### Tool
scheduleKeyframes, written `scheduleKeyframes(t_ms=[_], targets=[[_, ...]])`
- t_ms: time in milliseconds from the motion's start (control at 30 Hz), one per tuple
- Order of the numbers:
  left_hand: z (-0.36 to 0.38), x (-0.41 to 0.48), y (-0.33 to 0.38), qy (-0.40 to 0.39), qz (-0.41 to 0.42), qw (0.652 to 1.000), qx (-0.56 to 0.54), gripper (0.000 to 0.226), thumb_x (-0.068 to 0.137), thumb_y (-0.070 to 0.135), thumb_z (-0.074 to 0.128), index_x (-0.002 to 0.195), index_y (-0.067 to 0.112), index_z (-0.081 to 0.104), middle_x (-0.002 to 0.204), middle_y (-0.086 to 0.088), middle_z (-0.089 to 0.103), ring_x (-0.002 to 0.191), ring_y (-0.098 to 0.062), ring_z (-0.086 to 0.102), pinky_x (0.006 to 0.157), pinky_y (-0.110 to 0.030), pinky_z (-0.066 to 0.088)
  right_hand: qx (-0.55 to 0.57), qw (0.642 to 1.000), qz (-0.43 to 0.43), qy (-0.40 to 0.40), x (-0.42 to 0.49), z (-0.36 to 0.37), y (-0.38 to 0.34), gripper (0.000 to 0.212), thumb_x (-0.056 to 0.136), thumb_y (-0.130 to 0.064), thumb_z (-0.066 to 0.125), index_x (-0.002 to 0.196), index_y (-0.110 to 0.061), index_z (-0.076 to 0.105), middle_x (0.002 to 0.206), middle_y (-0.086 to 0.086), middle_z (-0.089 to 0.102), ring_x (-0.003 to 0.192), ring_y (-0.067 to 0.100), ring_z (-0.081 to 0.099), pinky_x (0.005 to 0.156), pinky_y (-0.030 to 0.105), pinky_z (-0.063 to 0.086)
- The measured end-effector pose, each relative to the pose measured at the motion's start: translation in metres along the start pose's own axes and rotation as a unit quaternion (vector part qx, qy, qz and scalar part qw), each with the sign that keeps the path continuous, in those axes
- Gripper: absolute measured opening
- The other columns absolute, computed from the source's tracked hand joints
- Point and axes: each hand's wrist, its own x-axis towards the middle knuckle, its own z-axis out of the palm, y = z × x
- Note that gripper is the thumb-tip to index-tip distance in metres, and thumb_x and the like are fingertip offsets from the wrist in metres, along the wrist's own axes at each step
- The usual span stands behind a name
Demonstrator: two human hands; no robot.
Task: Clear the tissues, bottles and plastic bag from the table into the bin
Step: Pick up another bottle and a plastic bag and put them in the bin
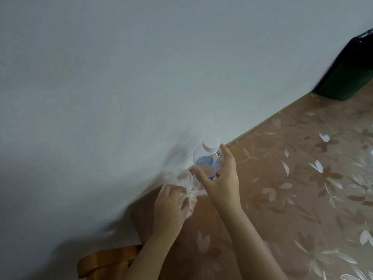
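While the left hand [171, 207] clutched the plastic bag [182, 178], the right hand [221, 183] curled round the bottle [202, 155]; a firmer hold seemed wise.

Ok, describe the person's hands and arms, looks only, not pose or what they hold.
The left hand and right hand are bare: no gloves, rings or watch in view. The left forearm and right forearm are uncovered down to the frame edge, no sleeve showing. One right-hand nail looks dark, perhaps painted.

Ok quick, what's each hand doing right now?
Left hand: grips the plastic bag.
Right hand: holds the bottle.
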Motion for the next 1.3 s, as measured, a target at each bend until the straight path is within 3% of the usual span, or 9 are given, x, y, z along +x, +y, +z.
scheduleKeyframes(t_ms=[200,333,600,700,833,967,1067,1167,1300], targets=[[-0.007,-0.003,0.006,0.004,-0.013,0.999,-0.041,0.018,0.074,0.010,0.073,0.090,0.013,0.064,0.087,0.004,0.059,0.078,-0.010,0.057,0.069,-0.015,0.044,0.006,1.000,0.001,0.005,-0.002,-0.005,0.000,0.085,0.071,-0.030,0.076,0.139,-0.021,0.026,0.135,-0.009,0.035,0.115,-0.002,0.033,0.088,0.021,0.041],[-0.016,-0.005,0.013,-0.004,-0.041,0.995,-0.089,0.016,0.080,0.013,0.068,0.095,0.012,0.063,0.089,0.006,0.058,0.079,-0.005,0.056,0.068,-0.007,0.040,0.014,1.000,0.006,0.004,-0.006,-0.013,-0.003,0.086,0.070,-0.029,0.076,0.140,-0.020,0.027,0.140,-0.005,0.036,0.116,0.000,0.035,0.073,0.003,0.040],[-0.045,-0.019,0.028,0.007,-0.039,0.988,-0.148,0.014,0.079,0.010,0.068,0.092,0.011,0.063,0.087,0.004,0.061,0.080,-0.008,0.056,0.067,-0.001,0.040,0.012,1.000,-0.008,0.021,-0.025,-0.031,-0.018,0.087,0.067,-0.032,0.077,0.139,-0.020,0.029,0.138,-0.004,0.039,0.117,0.002,0.037,0.088,0.016,0.033],[-0.056,-0.029,0.033,0.030,-0.022,0.986,-0.160,0.015,0.076,0.007,0.071,0.088,0.012,0.063,0.084,0.003,0.062,0.081,-0.010,0.058,0.070,-0.002,0.041,0.000,0.999,-0.018,0.027,-0.038,-0.039,-0.024,0.082,0.069,-0.030,0.076,0.137,-0.025,0.030,0.133,-0.010,0.039,0.113,-0.003,0.037,0.083,0.009,0.033],[-0.074,-0.043,0.040,0.053,0.002,0.987,-0.154,0.016,0.074,0.007,0.073,0.087,0.012,0.065,0.085,-0.001,0.065,0.082,-0.014,0.059,0.070,-0.015,0.045,-0.027,0.998,-0.026,0.041,-0.055,-0.053,-0.029,0.081,0.071,-0.026,0.077,0.137,-0.025,0.030,0.136,-0.006,0.039,0.114,-0.001,0.038,0.088,0.021,0.043],[-0.092,-0.054,0.047,0.081,0.034,0.986,-0.142,0.019,0.071,0.006,0.076,0.085,0.012,0.065,0.082,0.005,0.061,0.079,-0.009,0.056,0.070,-0.009,0.040,-0.062,0.996,-0.027,0.054,-0.075,-0.066,-0.038,0.081,0.071,-0.027,0.076,0.137,-0.025,0.030,0.137,-0.002,0.040,0.109,0.001,0.041,0.068,0.007,0.042],[-0.102,-0.065,0.051,0.090,0.068,0.983,-0.148,0.022,0.069,0.006,0.077,0.084,0.016,0.064,0.081,0.009,0.060,0.079,-0.003,0.054,0.076,-0.004,0.039,-0.074,0.995,-0.035,0.060,-0.095,-0.076,-0.043,0.081,0.070,-0.028,0.076,0.137,-0.025,0.030,0.136,0.000,0.042,0.109,0.004,0.043,0.077,0.016,0.043],[-0.113,-0.081,0.058,0.080,0.090,0.980,-0.159,0.025,0.071,0.009,0.076,0.084,0.023,0.060,0.083,0.012,0.060,0.086,0.002,0.055,0.077,-0.004,0.041,-0.081,0.994,-0.027,0.061,-0.117,-0.084,-0.052,0.083,0.069,-0.030,0.076,0.137,-0.024,0.030,0.138,0.002,0.040,0.114,0.008,0.042,0.090,0.034,0.046],[-0.128,-0.104,0.068,0.046,0.050,0.972,-0.225,0.036,0.075,0.011,0.073,0.081,0.040,0.052,0.085,0.017,0.060,0.091,0.005,0.054,0.072,-0.009,0.046,-0.095,0.992,-0.017,0.076,-0.150,-0.095,-0.065,0.085,0.068,-0.030,0.077,0.138,-0.021,0.029,0.137,0.003,0.040,0.113,0.007,0.039,0.093,0.042,0.047]])
